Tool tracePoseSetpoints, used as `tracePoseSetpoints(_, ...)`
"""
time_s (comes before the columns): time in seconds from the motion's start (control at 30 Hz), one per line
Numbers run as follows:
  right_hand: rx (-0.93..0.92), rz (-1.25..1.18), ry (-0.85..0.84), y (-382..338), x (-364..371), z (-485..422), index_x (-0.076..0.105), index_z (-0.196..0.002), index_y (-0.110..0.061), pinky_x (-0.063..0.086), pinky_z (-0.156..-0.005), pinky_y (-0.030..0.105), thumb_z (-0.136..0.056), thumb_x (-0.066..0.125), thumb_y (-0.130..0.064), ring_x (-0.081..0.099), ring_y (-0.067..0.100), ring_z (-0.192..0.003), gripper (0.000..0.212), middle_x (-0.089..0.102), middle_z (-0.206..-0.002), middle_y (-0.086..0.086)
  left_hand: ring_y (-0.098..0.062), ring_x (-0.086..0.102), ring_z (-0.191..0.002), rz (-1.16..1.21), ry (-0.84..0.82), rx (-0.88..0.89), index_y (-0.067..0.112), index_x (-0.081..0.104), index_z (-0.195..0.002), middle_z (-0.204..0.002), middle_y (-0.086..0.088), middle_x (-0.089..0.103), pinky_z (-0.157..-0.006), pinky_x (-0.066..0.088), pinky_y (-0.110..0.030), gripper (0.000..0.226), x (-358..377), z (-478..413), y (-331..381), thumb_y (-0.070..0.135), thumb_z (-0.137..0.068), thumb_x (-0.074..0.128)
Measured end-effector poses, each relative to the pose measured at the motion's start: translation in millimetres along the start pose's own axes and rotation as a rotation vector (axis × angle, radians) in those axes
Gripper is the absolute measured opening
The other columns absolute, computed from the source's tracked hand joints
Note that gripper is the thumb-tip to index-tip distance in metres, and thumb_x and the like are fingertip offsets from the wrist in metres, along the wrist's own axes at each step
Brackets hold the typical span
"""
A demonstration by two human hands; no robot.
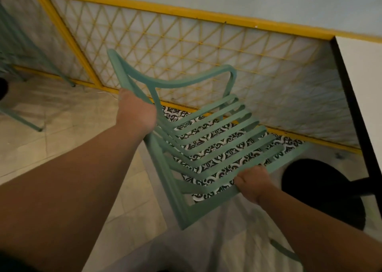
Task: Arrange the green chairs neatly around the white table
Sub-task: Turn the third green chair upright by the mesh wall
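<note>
The pale green slatted chair (170, 180) is tilted: left hand (135, 114) clamps its back, right hand (253, 184) grips the seat edge, fingers curled; the white table (363, 81) lies rightward, nearest the right hand.

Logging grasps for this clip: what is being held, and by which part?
Both hands hold the green chair: the left hand grips its upper frame rail, the right hand the slatted seat's edge.
</note>
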State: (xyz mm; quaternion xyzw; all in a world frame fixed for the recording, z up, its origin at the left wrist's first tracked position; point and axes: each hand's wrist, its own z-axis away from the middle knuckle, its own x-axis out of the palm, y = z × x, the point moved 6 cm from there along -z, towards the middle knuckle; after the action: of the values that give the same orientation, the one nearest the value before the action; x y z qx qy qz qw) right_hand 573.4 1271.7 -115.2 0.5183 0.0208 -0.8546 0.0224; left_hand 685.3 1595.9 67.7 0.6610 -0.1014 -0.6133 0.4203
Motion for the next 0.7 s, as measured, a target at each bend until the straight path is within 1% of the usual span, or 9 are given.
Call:
tracePoseSetpoints(0.13, -0.021, -0.008, -0.061, -23.3, -0.2, 14.2, 0.066, -0.084, -0.019, 0.037, -0.103, 0.042, -0.089, 0.012, -0.045, 0.054, 0.020, -0.086, 0.060, 0.063, -0.084, 0.000, -0.034, 0.053, -0.086, -0.045, -0.046, 0.038, -0.006, 0.045, -0.132, -0.100, -0.016, 0.050, -0.079, 0.049, -0.043, 0.048, -4.6, -7.3, 0.4, 0.004, -0.087, 0.055)
tracePoseSetpoints(0.23, -0.045, 0.074, -0.091, -41.1, 4.7, 22.4, 0.065, -0.096, -0.022, 0.037, -0.105, 0.049, -0.102, 0.022, -0.039, 0.054, 0.025, -0.097, 0.047, 0.063, -0.096, 0.004, -0.046, 0.064, -0.096, -0.067, -0.077, 0.045, -0.007, 0.046, -0.131, -0.103, -0.022, 0.058, -0.083, 0.058, -0.053, 0.048, -10.0, -16.0, 1.1, 0.005, -0.086, 0.056)
tracePoseSetpoints(0.33, 0.002, 0.071, -0.104, -43.5, 10.1, 25.6, 0.065, -0.101, -0.022, 0.036, -0.107, 0.051, -0.104, 0.023, -0.040, 0.054, 0.027, -0.102, 0.045, 0.063, -0.101, 0.005, -0.048, 0.064, -0.101, -0.083, -0.101, 0.076, -0.005, 0.040, -0.134, -0.116, -0.028, 0.061, -0.085, 0.058, -0.058, 0.054, -8.1, -22.0, 5.1, 0.006, -0.084, 0.057)
tracePoseSetpoints(0.4, 0.003, 0.081, -0.100, -46.0, 10.1, 26.2, 0.065, -0.102, -0.020, 0.035, -0.109, 0.052, -0.105, 0.025, -0.040, 0.054, 0.028, -0.102, 0.045, 0.064, -0.100, 0.006, -0.046, 0.064, -0.101, -0.090, -0.100, 0.084, -0.003, 0.039, -0.135, -0.117, -0.027, 0.060, -0.086, 0.057, -0.057, 0.054, -6.3, -27.4, 6.1, 0.006, -0.085, 0.056)
tracePoseSetpoints(0.47, -0.003, 0.107, -0.094, -51.6, 10.0, 26.2, 0.065, -0.107, -0.018, 0.036, -0.109, 0.053, -0.105, 0.029, -0.040, 0.056, 0.029, -0.104, 0.042, 0.065, -0.103, 0.007, -0.041, 0.065, -0.094, -0.112, -0.107, 0.100, -0.002, 0.040, -0.132, -0.106, -0.021, 0.060, -0.078, 0.058, -0.051, 0.048, -3.8, -34.5, 8.3, 0.005, -0.088, 0.057)
tracePoseSetpoints(0.5, -0.003, 0.115, -0.094, -55.4, 10.1, 26.2, 0.065, -0.110, -0.017, 0.038, -0.107, 0.052, -0.104, 0.032, -0.040, 0.057, 0.030, -0.106, 0.040, 0.065, -0.105, 0.008, -0.035, 0.064, -0.085, -0.136, -0.126, 0.106, 0.001, 0.041, -0.128, -0.097, -0.015, 0.059, -0.067, 0.055, -0.046, 0.043, -2.3, -38.5, 10.7, 0.004, -0.089, 0.059)
tracePoseSetpoints(0.57, 0.003, 0.117, -0.096, -63.6, 11.3, 29.0, 0.063, -0.113, -0.017, 0.040, -0.104, 0.052, -0.103, 0.039, -0.036, 0.058, 0.033, -0.109, 0.032, 0.066, -0.111, 0.010, -0.021, 0.053, -0.070, -0.163, -0.164, 0.123, 0.007, 0.039, -0.123, -0.086, -0.007, 0.051, -0.053, 0.043, -0.035, 0.041, 1.4, -47.2, 14.5, 0.002, -0.090, 0.064)
tracePoseSetpoints(0.63, 0.009, 0.115, -0.098, -72.5, 11.4, 32.5, 0.061, -0.116, -0.016, 0.040, -0.103, 0.052, -0.102, 0.044, -0.031, 0.058, 0.034, -0.109, 0.027, 0.066, -0.114, 0.011, -0.021, 0.051, -0.069, -0.182, -0.186, 0.155, 0.007, 0.040, -0.119, -0.087, -0.008, 0.051, -0.053, 0.044, -0.035, 0.038, 5.0, -56.2, 20.1, 0.003, -0.090, 0.064)
tracePoseSetpoints(0.7, 0.013, 0.123, -0.102, -80.8, 11.1, 34.4, 0.060, -0.116, -0.013, 0.039, -0.102, 0.051, -0.101, 0.043, -0.026, 0.058, 0.034, -0.109, 0.026, 0.066, -0.114, 0.012, -0.024, 0.056, -0.073, -0.201, -0.206, 0.188, 0.008, 0.039, -0.115, -0.087, -0.008, 0.052, -0.055, 0.048, -0.038, 0.034, 8.4, -63.5, 28.0, 0.002, -0.090, 0.062)
